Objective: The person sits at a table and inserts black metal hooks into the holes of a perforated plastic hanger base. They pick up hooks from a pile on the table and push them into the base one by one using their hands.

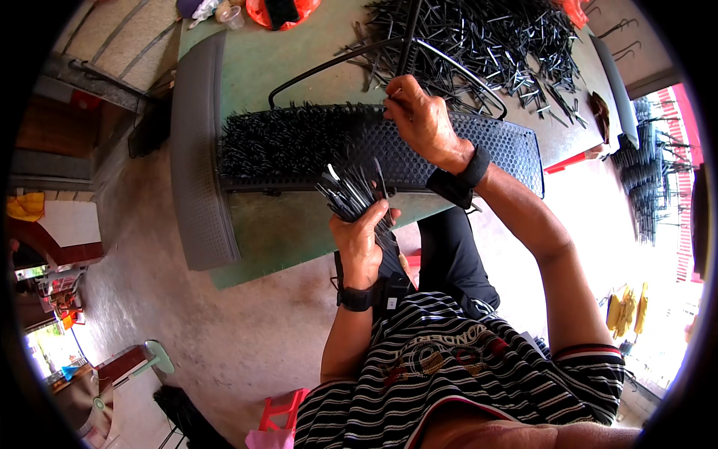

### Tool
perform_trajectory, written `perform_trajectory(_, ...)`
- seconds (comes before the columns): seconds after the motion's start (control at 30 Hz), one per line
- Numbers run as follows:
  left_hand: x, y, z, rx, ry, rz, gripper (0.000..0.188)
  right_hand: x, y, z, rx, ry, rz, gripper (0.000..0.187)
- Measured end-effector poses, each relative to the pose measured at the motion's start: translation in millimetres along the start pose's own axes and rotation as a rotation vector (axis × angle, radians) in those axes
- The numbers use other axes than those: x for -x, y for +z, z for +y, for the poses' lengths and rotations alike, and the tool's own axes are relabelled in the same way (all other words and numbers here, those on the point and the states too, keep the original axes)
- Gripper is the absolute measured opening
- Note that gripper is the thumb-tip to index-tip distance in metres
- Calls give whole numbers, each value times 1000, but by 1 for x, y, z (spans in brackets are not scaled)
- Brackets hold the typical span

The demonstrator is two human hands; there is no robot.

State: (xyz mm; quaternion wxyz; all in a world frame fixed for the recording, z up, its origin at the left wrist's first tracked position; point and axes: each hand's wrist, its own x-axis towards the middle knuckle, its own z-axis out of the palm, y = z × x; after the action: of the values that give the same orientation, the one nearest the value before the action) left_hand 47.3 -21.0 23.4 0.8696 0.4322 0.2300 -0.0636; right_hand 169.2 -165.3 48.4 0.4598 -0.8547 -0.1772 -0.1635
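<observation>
A long black perforated panel lies on the table in front of me. Dense black bristle-like strips stand up from its left part, while bare holes show on the right. My left hand is closed around a bundle of loose black strips, held at the panel's near edge. Above the panel, by the border of the bristled part, my right hand has its fingers pinched together. Whatever is between those fingertips is too small and dark to make out. A black wire frame rises behind the panel.
A large heap of black strips covers the far right of the green table. A curved grey panel lies along its left end. An orange-red bag sits at the far edge. A red stool stands on the floor.
</observation>
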Motion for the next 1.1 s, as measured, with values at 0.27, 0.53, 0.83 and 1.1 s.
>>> perform_trajectory(0.27, 2, 1, -1, -3, -12, 37, 25, -1, 1, 6, 280, -200, -68, 8)
perform_trajectory(0.53, 3, 3, 1, -4, -10, 49, 19, -5, -6, -11, 337, -54, -154, 17)
perform_trajectory(0.83, 0, 6, -7, 3, -5, 43, 18, 14, -28, -24, -298, 331, -9, 10)
perform_trajectory(1.1, -2, 1, -4, -9, -67, 25, 20, 10, -8, 6, -31, -4, 103, 17)
